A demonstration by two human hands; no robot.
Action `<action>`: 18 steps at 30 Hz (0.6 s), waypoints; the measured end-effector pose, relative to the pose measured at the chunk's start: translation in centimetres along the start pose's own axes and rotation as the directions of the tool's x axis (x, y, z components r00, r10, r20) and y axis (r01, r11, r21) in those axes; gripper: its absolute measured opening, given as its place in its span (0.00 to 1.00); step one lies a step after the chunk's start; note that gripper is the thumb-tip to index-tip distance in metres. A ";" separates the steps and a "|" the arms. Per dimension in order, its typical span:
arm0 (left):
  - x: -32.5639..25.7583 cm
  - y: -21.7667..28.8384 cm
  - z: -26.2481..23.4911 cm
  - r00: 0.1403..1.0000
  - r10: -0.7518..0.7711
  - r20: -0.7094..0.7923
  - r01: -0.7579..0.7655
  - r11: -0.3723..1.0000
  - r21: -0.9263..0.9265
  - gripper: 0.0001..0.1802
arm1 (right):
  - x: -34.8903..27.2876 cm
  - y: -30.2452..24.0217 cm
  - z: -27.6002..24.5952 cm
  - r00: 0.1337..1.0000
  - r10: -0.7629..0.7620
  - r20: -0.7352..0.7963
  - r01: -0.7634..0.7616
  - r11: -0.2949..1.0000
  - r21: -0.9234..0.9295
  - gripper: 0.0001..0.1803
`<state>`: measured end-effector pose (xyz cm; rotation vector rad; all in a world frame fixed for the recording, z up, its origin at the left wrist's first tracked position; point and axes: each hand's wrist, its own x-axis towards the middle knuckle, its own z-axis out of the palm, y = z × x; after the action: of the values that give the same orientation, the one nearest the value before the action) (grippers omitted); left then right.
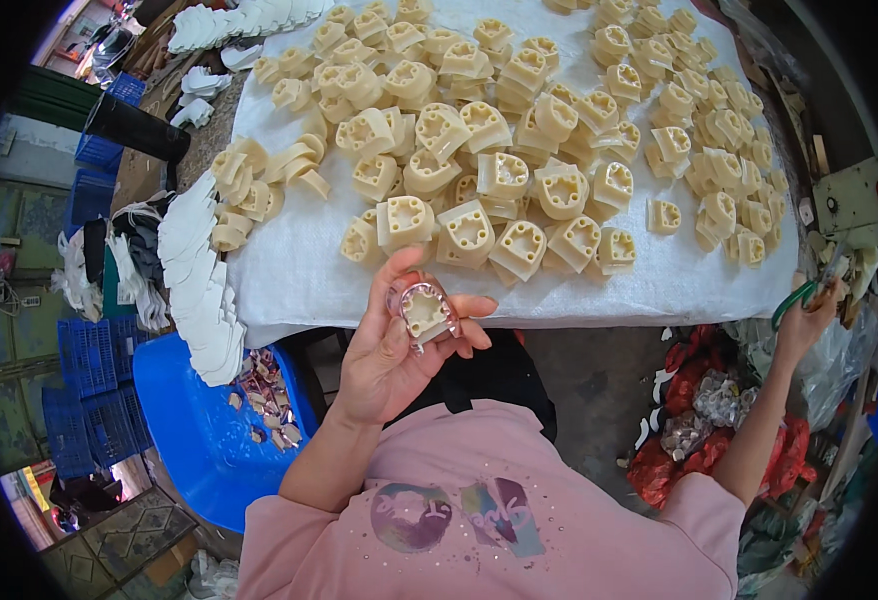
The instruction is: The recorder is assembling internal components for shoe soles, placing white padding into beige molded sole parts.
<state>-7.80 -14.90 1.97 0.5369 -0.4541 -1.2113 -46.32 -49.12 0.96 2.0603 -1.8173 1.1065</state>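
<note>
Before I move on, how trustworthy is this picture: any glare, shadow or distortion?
Head view: dark rounded borders, with strong bending toward the rim, so the right hand and scissors may look distorted; head view: small glints on the piece in the left hand, its shape readable; head view: the sheet is bright, the floor much dimmer.

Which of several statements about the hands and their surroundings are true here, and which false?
1. The left hand holds a cream, rounded block edged in shiny pink. True.
2. The right hand holds green-handled scissors. True.
3. The blue plastic tub stands on the person's right. False: the tub stands on the left.
4. The many loose cream blocks lie on bare brown wood. False: those blocks lie on a white sheet.
5. Red plastic bags lie on the person's right. True.
</note>
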 end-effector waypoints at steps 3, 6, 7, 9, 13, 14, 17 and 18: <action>-0.2 0.3 -0.3 0.999 0.012 -0.042 -0.010 0.999 0.053 0.28 | -4.6 -7.9 -3.9 0.918 -0.387 0.086 0.316 0.847 0.428 0.33; -1.1 0.5 -0.9 0.994 0.092 -0.065 -0.078 0.978 0.194 0.27 | -8.7 -18.3 -8.1 0.716 -0.578 0.392 0.397 0.798 0.452 0.37; -1.6 0.7 -1.0 0.992 0.104 -0.068 -0.089 0.976 0.197 0.27 | -9.5 -20.9 -8.1 0.599 -0.720 0.350 0.490 0.676 0.550 0.37; -1.8 1.3 -1.0 0.988 0.140 -0.063 -0.116 0.952 0.284 0.26 | -11.1 -24.1 -8.3 0.494 -0.817 0.297 0.589 0.566 0.577 0.39; -3.3 2.0 -1.5 0.978 0.183 -0.097 -0.143 0.934 0.326 0.26 | -12.6 -27.8 -8.2 0.407 -0.864 0.295 0.616 0.498 0.610 0.37; -3.6 2.2 -1.6 0.974 0.207 -0.096 -0.162 0.923 0.350 0.26 | -12.7 -28.3 -8.2 0.384 -0.878 0.286 0.634 0.476 0.609 0.37; -4.0 2.6 -1.7 0.966 0.237 -0.103 -0.184 0.910 0.371 0.27 | -12.9 -29.2 -7.9 0.337 -0.899 0.280 0.658 0.437 0.613 0.37; -4.1 2.7 -1.7 0.965 0.240 -0.108 -0.184 0.909 0.374 0.27 | -13.0 -29.4 -7.9 0.332 -0.899 0.284 0.658 0.437 0.613 0.37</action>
<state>-5.97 -10.07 2.12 0.8668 -0.5942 -0.8710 -22.35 -27.47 8.17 3.2205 -0.3162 0.5318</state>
